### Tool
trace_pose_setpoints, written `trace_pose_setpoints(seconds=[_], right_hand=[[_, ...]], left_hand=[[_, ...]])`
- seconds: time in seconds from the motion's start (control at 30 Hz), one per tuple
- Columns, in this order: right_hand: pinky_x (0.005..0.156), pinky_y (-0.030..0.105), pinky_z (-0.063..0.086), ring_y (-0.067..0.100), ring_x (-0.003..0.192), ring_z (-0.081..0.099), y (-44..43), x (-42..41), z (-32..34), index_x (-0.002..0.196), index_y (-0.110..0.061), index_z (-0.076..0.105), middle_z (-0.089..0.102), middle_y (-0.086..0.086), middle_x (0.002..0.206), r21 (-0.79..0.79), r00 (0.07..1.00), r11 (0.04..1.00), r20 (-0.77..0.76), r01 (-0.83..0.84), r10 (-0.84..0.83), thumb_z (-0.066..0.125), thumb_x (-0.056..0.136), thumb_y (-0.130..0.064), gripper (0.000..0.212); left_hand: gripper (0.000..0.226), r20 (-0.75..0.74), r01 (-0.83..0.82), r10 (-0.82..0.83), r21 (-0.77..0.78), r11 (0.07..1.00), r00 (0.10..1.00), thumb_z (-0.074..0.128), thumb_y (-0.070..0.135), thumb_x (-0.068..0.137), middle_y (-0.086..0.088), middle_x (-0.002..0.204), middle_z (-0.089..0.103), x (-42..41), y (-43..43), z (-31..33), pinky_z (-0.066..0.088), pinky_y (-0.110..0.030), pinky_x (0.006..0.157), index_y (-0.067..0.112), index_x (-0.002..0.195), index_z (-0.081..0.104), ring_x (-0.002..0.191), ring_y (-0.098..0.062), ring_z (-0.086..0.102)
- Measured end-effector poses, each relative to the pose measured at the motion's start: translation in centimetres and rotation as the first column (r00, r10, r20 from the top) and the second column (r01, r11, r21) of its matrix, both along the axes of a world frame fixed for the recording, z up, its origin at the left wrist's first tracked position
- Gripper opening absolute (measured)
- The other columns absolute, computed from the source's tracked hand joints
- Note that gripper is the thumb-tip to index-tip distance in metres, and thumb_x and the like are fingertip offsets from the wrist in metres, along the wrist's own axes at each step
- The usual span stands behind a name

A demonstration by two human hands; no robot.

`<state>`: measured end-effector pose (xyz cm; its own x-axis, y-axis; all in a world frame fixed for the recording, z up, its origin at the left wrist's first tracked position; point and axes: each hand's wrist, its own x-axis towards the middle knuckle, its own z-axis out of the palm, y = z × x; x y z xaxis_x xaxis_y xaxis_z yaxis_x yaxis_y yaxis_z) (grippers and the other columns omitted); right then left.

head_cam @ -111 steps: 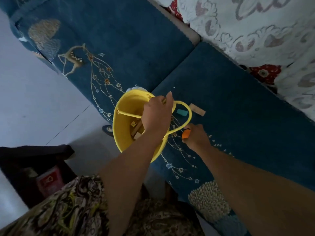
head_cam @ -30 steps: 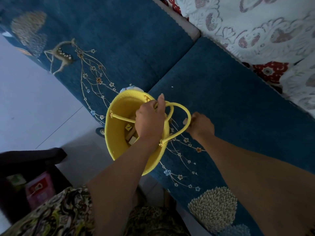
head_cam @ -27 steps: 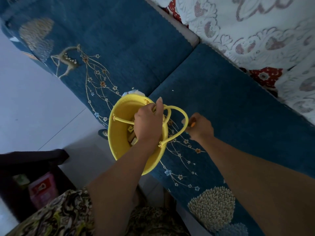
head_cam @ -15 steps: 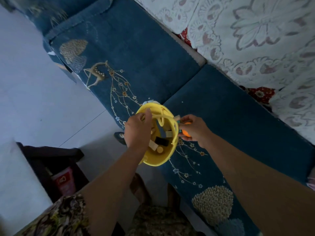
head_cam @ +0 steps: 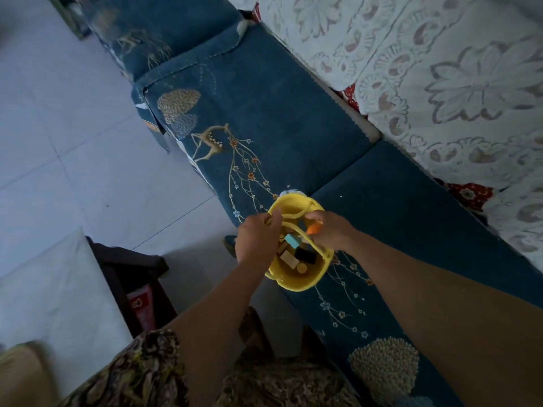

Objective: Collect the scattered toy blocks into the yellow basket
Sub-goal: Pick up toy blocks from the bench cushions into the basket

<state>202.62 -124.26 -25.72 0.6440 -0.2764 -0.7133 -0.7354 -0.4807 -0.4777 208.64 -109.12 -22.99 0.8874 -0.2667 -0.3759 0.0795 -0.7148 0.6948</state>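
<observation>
The yellow basket (head_cam: 296, 282) hangs at the front edge of the blue sofa, its mouth facing me. My left hand (head_cam: 256, 240) grips its handle on the left side. Directly above the basket's opening, my right hand (head_cam: 329, 230) is closed around an orange block (head_cam: 313, 229). Inside the basket lie several blocks: a teal one (head_cam: 291, 240), a black one (head_cam: 306, 255), a tan one (head_cam: 289, 259) and a small round one (head_cam: 301, 268).
The blue embroidered sofa seat (head_cam: 273, 118) runs diagonally, with a white lace cover (head_cam: 440, 69) over its back. A dark low table (head_cam: 129, 277) with a red item stands at left on the pale tiled floor (head_cam: 73, 171).
The right hand has carried the orange block from the sofa seat over the basket's mouth. The basket has turned upright so its contents show, and my view has pulled back and up.
</observation>
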Motion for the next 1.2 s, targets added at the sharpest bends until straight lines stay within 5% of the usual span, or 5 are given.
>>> trace_pose_setpoints(seconds=[0.2, 0.4, 0.67, 0.77, 1.2], right_hand=[[0.094, 0.046, 0.054, 0.031, 0.103, 0.066, 1.9, 1.7, 4.1, 0.122, -0.012, 0.062, 0.064, 0.013, 0.124, 0.068, 0.998, 0.995, -0.020, 0.068, -0.067, 0.047, 0.099, -0.015, 0.028], [0.082, 0.029, 0.055, 0.021, 0.094, 0.071, 6.0, 4.7, 9.0, 0.079, -0.013, 0.071, 0.074, 0.005, 0.087, 0.189, 0.996, 0.978, 0.012, 0.089, -0.093, 0.052, 0.096, -0.015, 0.026], [0.061, 0.020, 0.046, 0.000, 0.052, 0.054, 12.8, 12.3, 13.9, 0.067, -0.015, 0.061, 0.062, -0.003, 0.066, 0.172, 0.989, 0.983, 0.142, -0.057, 0.033, 0.042, 0.098, -0.006, 0.037], [0.074, 0.029, 0.051, 0.005, 0.061, 0.057, 14.8, 16.0, 14.5, 0.072, -0.013, 0.063, 0.064, -0.001, 0.070, 0.170, 0.980, 0.978, 0.182, -0.118, 0.086, 0.039, 0.099, -0.006, 0.037], [0.068, 0.025, 0.045, 0.011, 0.068, 0.056, 20.0, 35.9, 16.3, 0.071, -0.010, 0.062, 0.064, 0.000, 0.074, 0.188, 0.896, 0.888, 0.242, -0.419, 0.371, 0.039, 0.095, 0.002, 0.036]], left_hand=[[0.045, -0.087, 0.066, -0.075, -0.108, 0.992, 0.993, 0.052, 0.037, 0.095, 0.000, 0.052, 0.038, 1.6, 0.3, 3.0, 0.029, -0.025, 0.046, 0.011, 0.060, 0.047, 0.048, -0.011, 0.035], [0.045, -0.085, 0.022, -0.035, -0.147, 0.989, 0.996, 0.054, 0.035, 0.094, -0.003, 0.051, 0.034, 4.6, 3.5, 6.9, 0.027, -0.027, 0.047, 0.010, 0.059, 0.044, 0.048, -0.013, 0.031], [0.047, -0.055, -0.102, 0.094, -0.159, 0.982, 0.994, 0.054, 0.044, 0.093, -0.004, 0.053, 0.041, 12.8, 11.6, 12.1, 0.030, -0.023, 0.049, 0.012, 0.058, 0.047, 0.046, -0.013, 0.035], [0.047, -0.037, -0.155, 0.151, -0.179, 0.972, 0.988, 0.054, 0.042, 0.093, -0.006, 0.055, 0.042, 15.6, 14.1, 13.7, 0.033, -0.026, 0.053, 0.011, 0.059, 0.047, 0.049, -0.015, 0.036], [0.052, -0.028, -0.360, 0.359, -0.121, 0.925, 0.933, 0.054, 0.040, 0.094, -0.001, 0.051, 0.042, 32.2, 21.6, 15.4, 0.035, -0.026, 0.055, 0.013, 0.051, 0.044, 0.049, -0.015, 0.038]])
